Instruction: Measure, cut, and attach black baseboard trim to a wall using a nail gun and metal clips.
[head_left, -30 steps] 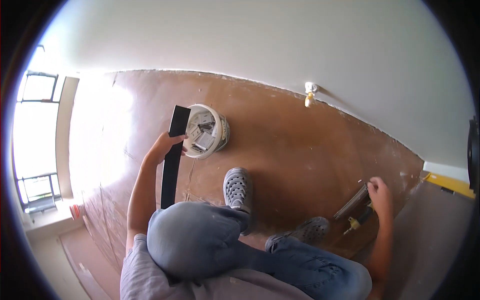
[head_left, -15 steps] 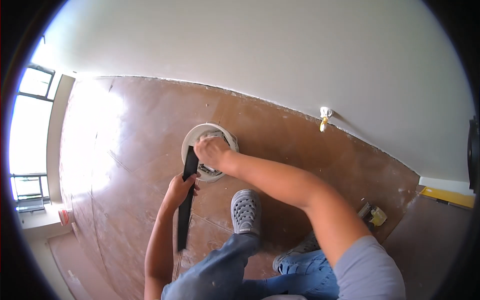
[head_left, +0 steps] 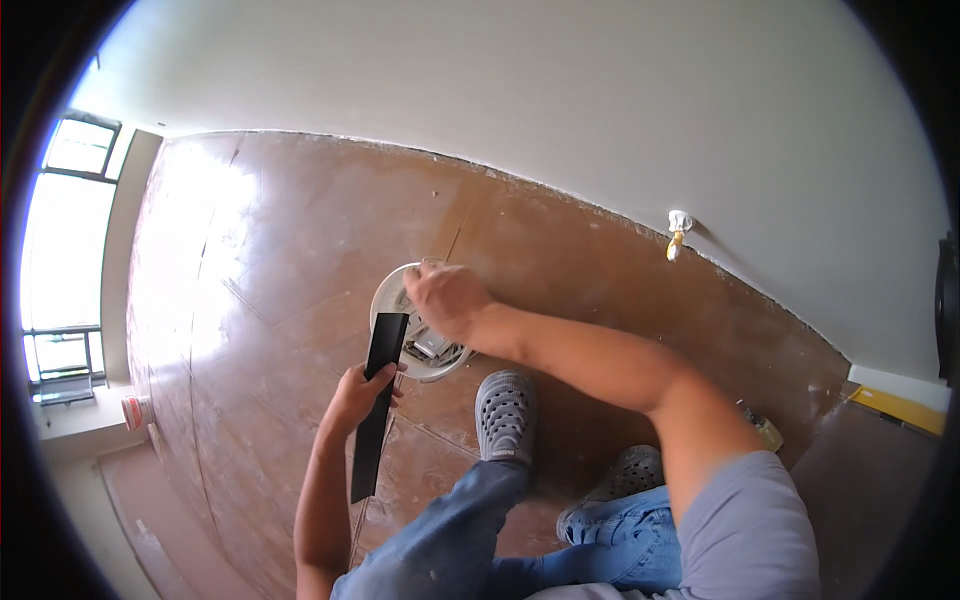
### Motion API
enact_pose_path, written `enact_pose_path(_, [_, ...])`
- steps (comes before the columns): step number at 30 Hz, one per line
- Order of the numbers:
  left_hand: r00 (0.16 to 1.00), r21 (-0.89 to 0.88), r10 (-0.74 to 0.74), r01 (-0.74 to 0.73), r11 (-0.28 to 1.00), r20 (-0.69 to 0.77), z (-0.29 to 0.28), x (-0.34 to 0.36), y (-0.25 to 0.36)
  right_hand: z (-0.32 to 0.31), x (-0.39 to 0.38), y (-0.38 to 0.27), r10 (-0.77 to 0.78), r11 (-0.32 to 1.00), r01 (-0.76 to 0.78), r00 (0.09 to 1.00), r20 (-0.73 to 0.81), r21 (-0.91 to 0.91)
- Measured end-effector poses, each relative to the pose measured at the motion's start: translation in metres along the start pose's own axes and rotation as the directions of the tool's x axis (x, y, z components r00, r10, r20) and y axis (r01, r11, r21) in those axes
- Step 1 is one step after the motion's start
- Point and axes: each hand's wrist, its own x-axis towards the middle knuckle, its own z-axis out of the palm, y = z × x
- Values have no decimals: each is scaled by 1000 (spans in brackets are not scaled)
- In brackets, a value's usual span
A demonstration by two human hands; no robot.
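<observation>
A: Two bare hands in view, one person, head camera looking down. Far left: a bright window [head_left: 62,250] with a small round container [head_left: 135,411] on the sill below it. Brown floor [head_left: 300,230] runs up to a white wall [head_left: 560,100] at the far side.

B: Left hand?

A: Left hand [head_left: 362,392], fingers closed around a long flat black strip [head_left: 378,405]. Strip is near upright in the picture, its upper end overlapping the near-left rim of a white bucket [head_left: 390,300].

B: Bucket position?

A: Standing on the floor, centre of the scene, just beyond a grey perforated clog [head_left: 505,415]. Flat grey and white pieces [head_left: 430,345] lie inside.

B: Right hand?

A: Right hand [head_left: 447,300] reaches across from the right, over the bucket's mouth, back of the hand up, fingers curled down into it. Cannot tell whether they are clamped on anything; the fingertips are hidden.

B: Further right?

A: Second clog [head_left: 632,470] near the right knee, blue jeans, grey sleeve. A small white-and-yellow object [head_left: 679,232] sits at the wall's base, well apart from the bucket. Yellow band [head_left: 895,408] at far right.
</observation>
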Motion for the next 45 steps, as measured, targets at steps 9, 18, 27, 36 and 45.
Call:
enact_pose_path(9, [941,491,198,-315,812,276,28,-23,160,-180,-123,139,303,241,-319,922,241,917])
enact_pose_path(18, [469,523,510,-851,44,720,196,-6,259,-209,-310,142,647,144,-61,761,-47,988])
enact_pose_path(27, [126,199,501,-976,-94,856,296,-10,265,-201,-412,122,844,-57,389,511,-164,920])
enact_pose_path(36, [290,223,374,-951,212,881,315,-6,268,-194,-389,115,971,4,54,238,-17,999])
enact_pose_path(45, [404,186,422,-863,470,812,299,6,249,-188,-362,95,871,208,20,451,-195,978])
